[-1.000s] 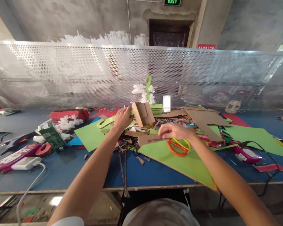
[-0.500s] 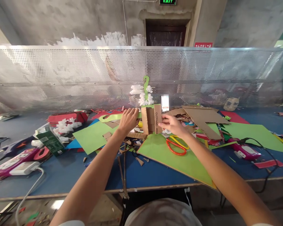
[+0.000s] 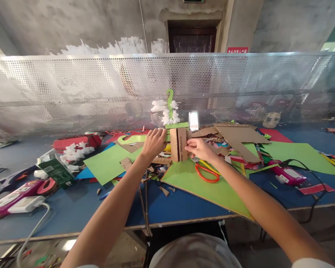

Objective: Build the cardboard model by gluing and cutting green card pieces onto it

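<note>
In the head view, a folded brown cardboard piece point(image 3: 182, 145) stands between my hands, with printed lettering on its right flap. Its two front flaps lie close together, a narrow dark gap between them. My left hand point(image 3: 155, 143) is closed at its left side, fingertips partly hidden. My right hand point(image 3: 202, 149) pinches the lettered flap between thumb and fingers. Behind rises a green hook-shaped strip point(image 3: 170, 102) with white crumpled paper flowers point(image 3: 171, 118). Another green curved strip point(image 3: 131, 139) extends left from my left hand. Orange-and-yellow-handled scissors point(image 3: 207, 173) lie below my right hand.
A green-faced board point(image 3: 206, 190) reaches the table's front edge. Cardboard offcuts point(image 3: 241, 139) and paper scraps crowd the back. Left are a dark green box point(image 3: 57, 171) and a pink power strip point(image 3: 15, 195); another pink device point(image 3: 289, 175) sits right. A perforated metal screen point(image 3: 100, 89) closes the back.
The lettered flap has swung left with my right hand, narrowing the opening between the flaps. My left hand has stayed at the left side. The whole view has shifted slightly.
</note>
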Demonstrator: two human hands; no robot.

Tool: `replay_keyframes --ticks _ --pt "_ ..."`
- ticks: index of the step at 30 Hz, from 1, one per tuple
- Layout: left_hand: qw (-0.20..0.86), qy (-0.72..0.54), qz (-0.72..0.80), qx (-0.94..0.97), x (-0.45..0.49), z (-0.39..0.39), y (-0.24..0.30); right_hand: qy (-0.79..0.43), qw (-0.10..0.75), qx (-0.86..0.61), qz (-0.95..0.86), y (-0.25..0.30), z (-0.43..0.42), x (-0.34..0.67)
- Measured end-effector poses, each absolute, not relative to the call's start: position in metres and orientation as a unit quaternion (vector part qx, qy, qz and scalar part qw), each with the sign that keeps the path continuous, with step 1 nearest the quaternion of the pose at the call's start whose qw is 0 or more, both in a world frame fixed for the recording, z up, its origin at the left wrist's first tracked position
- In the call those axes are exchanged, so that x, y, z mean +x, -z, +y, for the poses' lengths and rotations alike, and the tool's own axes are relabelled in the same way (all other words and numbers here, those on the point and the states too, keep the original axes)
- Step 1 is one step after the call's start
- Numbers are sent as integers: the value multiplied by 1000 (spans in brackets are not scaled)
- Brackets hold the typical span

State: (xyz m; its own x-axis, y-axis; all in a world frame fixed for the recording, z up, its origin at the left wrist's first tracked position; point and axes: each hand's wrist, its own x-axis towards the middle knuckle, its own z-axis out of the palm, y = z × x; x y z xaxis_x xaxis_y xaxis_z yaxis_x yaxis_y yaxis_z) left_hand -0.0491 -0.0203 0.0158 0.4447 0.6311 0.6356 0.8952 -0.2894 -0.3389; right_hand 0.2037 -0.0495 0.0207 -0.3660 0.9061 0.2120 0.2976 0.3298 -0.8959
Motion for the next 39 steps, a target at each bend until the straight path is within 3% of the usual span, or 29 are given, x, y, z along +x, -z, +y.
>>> replay_keyframes --ticks 12,28,39 --pt "305 189 -504 -785 -44 -23 -17 -423 391 -403 -711 -6 -35 204" --pt "303 178 -514 -783 -42 -23 -14 -326 392 -437 -741 -10 -43 201" --pt "314 168 -506 -786 -35 -27 -17 -87 397 -419 -812 -14 -53 201"
